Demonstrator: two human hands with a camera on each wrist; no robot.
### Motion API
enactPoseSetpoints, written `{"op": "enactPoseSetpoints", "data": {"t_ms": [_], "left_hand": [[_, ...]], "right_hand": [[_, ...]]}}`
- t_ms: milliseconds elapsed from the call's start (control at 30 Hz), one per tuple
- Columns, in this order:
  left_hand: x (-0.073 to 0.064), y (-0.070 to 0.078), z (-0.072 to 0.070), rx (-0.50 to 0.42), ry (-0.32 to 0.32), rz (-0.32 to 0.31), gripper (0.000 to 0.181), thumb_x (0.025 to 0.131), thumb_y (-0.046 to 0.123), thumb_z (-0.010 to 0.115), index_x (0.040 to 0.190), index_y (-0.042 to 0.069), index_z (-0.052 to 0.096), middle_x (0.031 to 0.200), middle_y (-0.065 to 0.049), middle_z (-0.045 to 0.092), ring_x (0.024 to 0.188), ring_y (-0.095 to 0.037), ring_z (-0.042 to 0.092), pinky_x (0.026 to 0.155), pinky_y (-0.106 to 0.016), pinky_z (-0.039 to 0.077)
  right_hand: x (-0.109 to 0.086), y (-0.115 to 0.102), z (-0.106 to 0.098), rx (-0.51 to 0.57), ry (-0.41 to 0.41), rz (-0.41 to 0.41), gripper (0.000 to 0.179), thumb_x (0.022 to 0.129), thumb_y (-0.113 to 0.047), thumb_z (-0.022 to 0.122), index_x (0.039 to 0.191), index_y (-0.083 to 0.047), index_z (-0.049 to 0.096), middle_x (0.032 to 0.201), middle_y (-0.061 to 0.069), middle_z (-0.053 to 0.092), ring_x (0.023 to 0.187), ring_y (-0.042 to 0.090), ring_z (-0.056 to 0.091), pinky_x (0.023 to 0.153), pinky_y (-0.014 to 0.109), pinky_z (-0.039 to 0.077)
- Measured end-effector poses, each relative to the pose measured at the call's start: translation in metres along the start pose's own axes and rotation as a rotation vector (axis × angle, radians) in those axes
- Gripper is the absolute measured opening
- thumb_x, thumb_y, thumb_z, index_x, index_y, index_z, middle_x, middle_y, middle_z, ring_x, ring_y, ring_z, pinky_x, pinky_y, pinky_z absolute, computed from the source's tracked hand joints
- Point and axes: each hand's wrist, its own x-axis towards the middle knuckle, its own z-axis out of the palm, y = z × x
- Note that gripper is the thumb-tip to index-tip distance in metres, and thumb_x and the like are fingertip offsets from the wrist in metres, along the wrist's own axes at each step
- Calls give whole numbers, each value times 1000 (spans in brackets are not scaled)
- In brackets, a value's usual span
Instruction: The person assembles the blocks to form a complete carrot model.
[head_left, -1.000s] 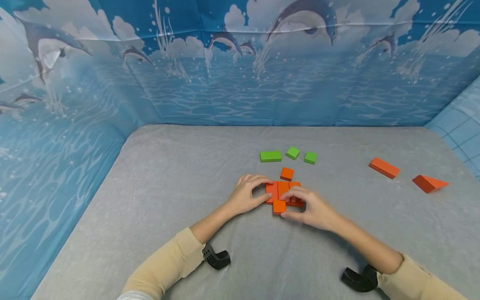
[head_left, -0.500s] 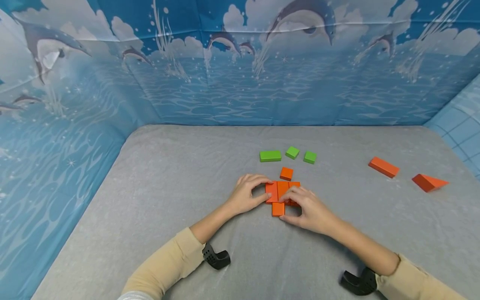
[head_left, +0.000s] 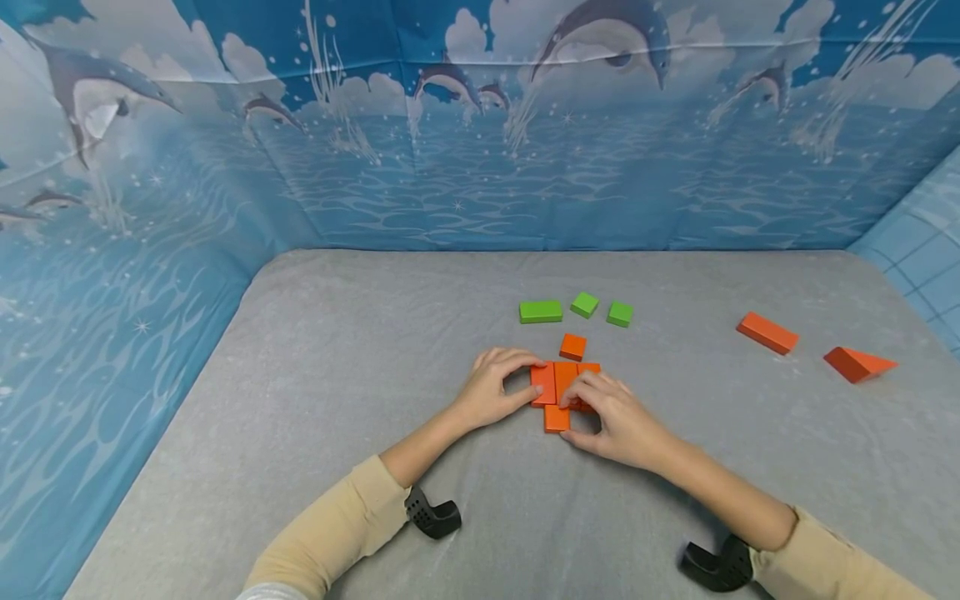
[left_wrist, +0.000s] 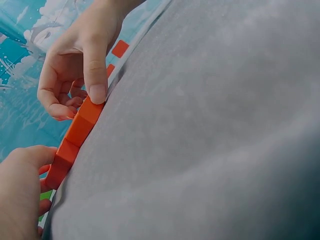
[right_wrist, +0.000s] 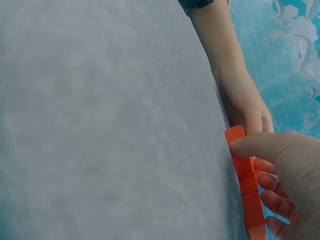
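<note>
Several orange blocks lie side by side in a flat group in the middle of the head view. My left hand (head_left: 489, 390) holds the leftmost orange rectangular block (head_left: 543, 382), its thumb on the near left part and its fingers at the far end. Against the near side of the group sits a small orange square block (head_left: 557, 419). My right hand (head_left: 624, 423) pinches that block, with its thumb at the near right corner and a fingertip over the top edge. The right fingers hide part of the rightmost orange block (head_left: 589, 368). In the left wrist view, the right thumb (left_wrist: 95, 75) touches orange.
Another orange square block (head_left: 573, 347) lies just beyond the group. Farther back are a green rectangular block (head_left: 540, 312) and two green square blocks (head_left: 584, 304). To the right lie an orange rectangular block (head_left: 767, 333) and an orange triangular block (head_left: 858, 365) on the grey cloth (head_left: 360, 333).
The small orange square block has shifted slightly left and nearer, from overlapping the group's near edge to sitting against it. My right hand moved with it; the left hand stayed in place.
</note>
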Motion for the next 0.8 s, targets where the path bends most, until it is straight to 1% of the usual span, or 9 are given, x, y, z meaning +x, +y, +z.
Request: {"op": "enactPoseSetpoints", "data": {"t_ms": [167,267,367,400,433,533,600,633,800], "left_hand": [[0,0,0,0,1,-4,33,85,27,65,115,16,62,119,0,59,109,-16,47,102,-44,24],[0,0,0,8,0,-5,32,85,27,65,115,16,62,119,0,59,109,-15,47,102,-44,24],[0,0,0,13,-3,-6,32,85,27,65,115,16,62,119,1,58,110,-15,46,102,-43,24],[0,0,0,13,-4,-8,32,85,27,65,115,16,62,120,1,58,110,-15,46,102,-43,24],[0,0,0,12,-6,-8,32,85,27,65,115,16,62,120,1,58,110,-15,46,102,-43,24],[1,0,-1,12,-12,-10,32,85,27,65,115,17,62,121,0,58,111,-15,45,102,-43,24],[1,1,-1,13,-14,-10,32,85,28,64,116,17,62,121,0,58,112,-16,45,102,-43,24],[1,0,-1,14,-14,-8,32,85,28,64,116,17,62,121,0,58,112,-16,45,102,-43,24],[1,-1,0,13,-12,-4,32,86,27,64,116,17,62,121,0,57,112,-15,45,102,-42,24]], "right_hand": [[1,1,-1,11,0,-5,31,68,-21,80,90,-16,58,90,-7,53,85,10,48,76,38,39],[3,3,-4,54,11,-32,34,67,-21,81,92,-13,59,91,-5,54,83,10,48,74,36,40],[10,9,-11,129,47,-48,34,68,-15,80,94,-9,59,89,-1,55,79,11,48,69,31,42],[13,12,-14,147,66,-45,32,69,-12,79,94,-7,60,88,0,56,77,13,48,72,33,42],[17,15,-17,158,91,-41,31,70,-8,78,94,-6,60,87,2,56,76,14,48,71,32,43],[27,28,-26,165,146,4,28,72,-2,75,95,-2,60,87,9,58,75,20,49,69,35,42],[33,37,-29,154,160,44,27,73,1,73,97,0,61,90,12,59,76,23,49,68,39,41],[35,41,-30,153,157,64,27,74,0,73,99,0,61,92,13,59,78,24,49,65,38,41],[41,53,-29,173,82,165,28,80,-6,69,106,0,61,99,14,59,84,28,51,71,43,43]]}}
